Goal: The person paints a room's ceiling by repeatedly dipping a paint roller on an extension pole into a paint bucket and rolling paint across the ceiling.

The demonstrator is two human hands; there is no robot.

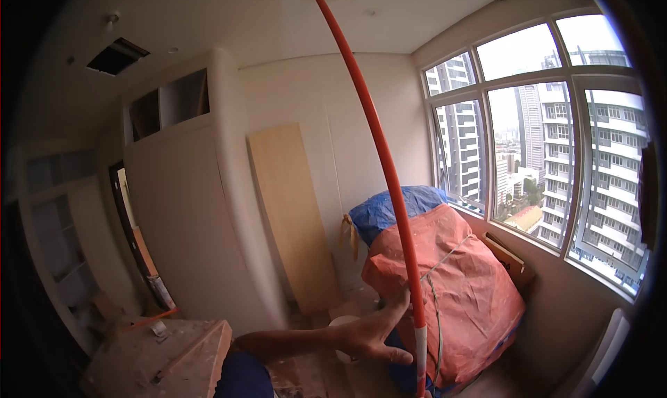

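Observation:
A long orange pole (379,137) runs from the top edge of the view down to the bottom edge, with a white section (421,353) low on it. It looks bowed in this wide view. My left hand (372,334) reaches in from the lower left, just left of the pole's lower part. Its thumb is spread away from the fingers, and the fingertips lie close to the pole; whether they touch it I cannot tell. My right hand is out of view. Behind the pole stands a bulky pile under an orange-pink tarp (458,280), tied with cord.
A blue tarp (385,207) covers the pile's back. A wooden board (288,210) leans on the wall. A dusty wooden surface (149,353) stands lower left, and a white bucket (342,321) sits behind my hand. Windows (531,151) line the right; the ceiling has an opening (118,55).

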